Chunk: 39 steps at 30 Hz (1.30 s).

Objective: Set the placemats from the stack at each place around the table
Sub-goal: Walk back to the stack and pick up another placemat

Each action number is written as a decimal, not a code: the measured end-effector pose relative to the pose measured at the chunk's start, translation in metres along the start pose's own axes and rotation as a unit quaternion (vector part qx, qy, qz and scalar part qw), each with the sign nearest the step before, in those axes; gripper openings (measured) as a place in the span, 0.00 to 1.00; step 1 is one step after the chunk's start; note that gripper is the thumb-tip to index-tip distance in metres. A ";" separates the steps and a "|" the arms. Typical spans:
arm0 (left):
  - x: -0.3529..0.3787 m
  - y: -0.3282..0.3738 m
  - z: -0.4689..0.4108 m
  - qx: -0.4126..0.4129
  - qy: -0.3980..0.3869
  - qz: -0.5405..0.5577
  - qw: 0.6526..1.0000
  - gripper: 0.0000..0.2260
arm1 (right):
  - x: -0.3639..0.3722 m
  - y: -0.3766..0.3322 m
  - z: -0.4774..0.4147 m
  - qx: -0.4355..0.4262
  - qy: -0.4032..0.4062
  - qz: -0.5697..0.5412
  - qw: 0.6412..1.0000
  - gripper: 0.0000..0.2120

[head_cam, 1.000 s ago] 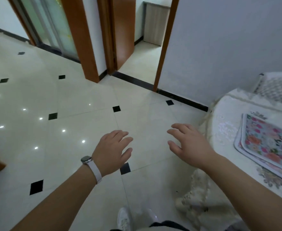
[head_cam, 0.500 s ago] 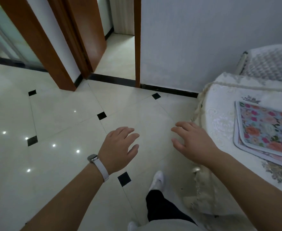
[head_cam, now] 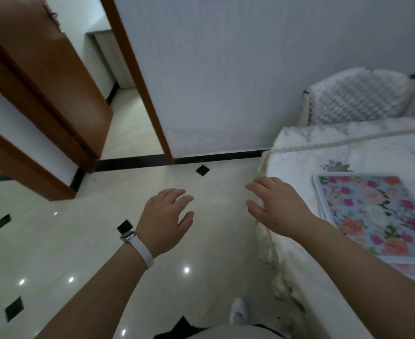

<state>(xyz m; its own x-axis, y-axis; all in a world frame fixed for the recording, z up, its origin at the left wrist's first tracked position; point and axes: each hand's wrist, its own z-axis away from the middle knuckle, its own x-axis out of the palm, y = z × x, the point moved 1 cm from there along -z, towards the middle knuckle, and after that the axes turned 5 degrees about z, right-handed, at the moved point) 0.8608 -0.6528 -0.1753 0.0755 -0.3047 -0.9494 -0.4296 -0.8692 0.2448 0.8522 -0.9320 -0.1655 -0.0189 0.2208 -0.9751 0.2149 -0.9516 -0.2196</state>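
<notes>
A stack of floral placemats with white borders lies on the table, which wears a cream lace cloth, at the right. My right hand hovers at the table's left edge, just left of the stack, fingers relaxed and empty. My left hand, with a white watch band at the wrist, floats over the tiled floor further left, holding nothing. Neither hand touches a placemat.
A chair with a quilted white cover stands behind the table against the grey wall. An open wooden door and doorway lie at the upper left. My white shoe is on the glossy tiled floor near the tablecloth's hanging edge.
The view has swung right and closer to the table; the placemat stack now looms larger. Both hands stay spread and empty, the right one nearer the table edge.
</notes>
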 end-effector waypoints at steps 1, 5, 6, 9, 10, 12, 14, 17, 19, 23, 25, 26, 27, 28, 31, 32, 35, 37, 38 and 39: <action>0.003 0.004 -0.016 0.009 -0.007 0.002 1.000 0.18 | -0.004 0.010 -0.002 0.016 0.005 0.000 1.000 0.23; 0.019 0.024 -0.074 0.062 -0.031 0.012 0.998 0.19 | -0.011 0.048 -0.002 0.078 0.019 0.004 0.997 0.24; 0.024 0.028 -0.088 0.075 -0.040 0.014 0.996 0.19 | -0.011 0.057 -0.002 0.097 0.021 0.002 0.995 0.23; 0.041 0.040 -0.128 0.121 -0.058 0.019 0.991 0.19 | -0.011 0.080 -0.001 0.150 0.024 -0.003 0.988 0.20; 0.046 0.042 -0.139 0.135 -0.059 0.024 0.989 0.19 | -0.010 0.085 -0.001 0.162 0.019 0.000 0.987 0.20; 0.058 0.048 -0.166 0.169 -0.068 0.045 0.982 0.18 | -0.009 0.098 -0.002 0.195 0.011 0.004 0.981 0.20; 0.071 0.052 -0.196 0.206 -0.082 0.065 0.973 0.18 | -0.008 0.109 -0.008 0.236 0.011 0.006 0.972 0.21; 0.089 0.057 -0.242 0.260 -0.098 0.084 0.957 0.17 | -0.010 0.125 -0.022 0.298 0.021 0.006 0.954 0.25; 0.098 0.058 -0.274 0.294 -0.108 0.096 0.945 0.17 | -0.013 0.132 -0.036 0.338 0.032 0.009 0.940 0.24; 0.111 0.064 -0.335 0.352 -0.139 0.125 0.917 0.19 | -0.024 0.139 -0.066 0.404 0.040 0.010 0.914 0.26; 0.120 0.069 -0.361 0.373 -0.160 0.140 0.903 0.20 | -0.030 0.143 -0.075 0.438 0.051 0.014 0.898 0.28; 0.125 0.072 -0.372 0.387 -0.166 0.146 0.895 0.21 | -0.033 0.143 -0.078 0.454 0.060 0.017 0.889 0.27; 0.132 0.076 -0.383 0.404 -0.173 0.153 0.885 0.21 | -0.035 0.143 -0.079 0.472 0.067 0.019 0.879 0.25; 0.138 0.081 -0.392 0.423 -0.182 0.158 0.874 0.21 | -0.037 0.142 -0.078 0.490 0.070 0.022 0.869 0.23; 0.153 0.100 -0.411 0.474 -0.207 0.160 0.841 0.21 | -0.034 0.134 -0.069 0.542 0.065 0.036 0.837 0.20; 0.157 0.107 -0.415 0.487 -0.214 0.157 0.832 0.21 | -0.032 0.130 -0.063 0.559 0.064 0.036 0.826 0.20; 0.166 0.132 -0.418 0.527 -0.237 0.152 0.802 0.22 | -0.026 0.119 -0.039 0.610 0.062 0.030 0.789 0.21; 0.173 0.149 -0.419 0.552 -0.245 0.150 0.783 0.22 | -0.024 0.115 -0.023 0.634 0.060 0.037 0.770 0.21; 0.176 0.157 -0.419 0.564 -0.246 0.148 0.774 0.22 | -0.024 0.114 -0.015 0.646 0.061 0.041 0.760 0.20; 0.180 0.166 -0.419 0.576 -0.244 0.146 0.766 0.22 | -0.024 0.113 -0.008 0.658 0.065 0.042 0.749 0.20</action>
<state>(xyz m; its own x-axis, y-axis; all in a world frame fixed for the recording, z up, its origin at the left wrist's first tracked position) 1.1802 -1.0148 -0.2230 -0.4006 0.0059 -0.9162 -0.8945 0.2141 0.3924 0.8850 -1.0429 -0.1669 0.0533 0.0858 -0.9949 -0.9404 -0.3308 -0.0789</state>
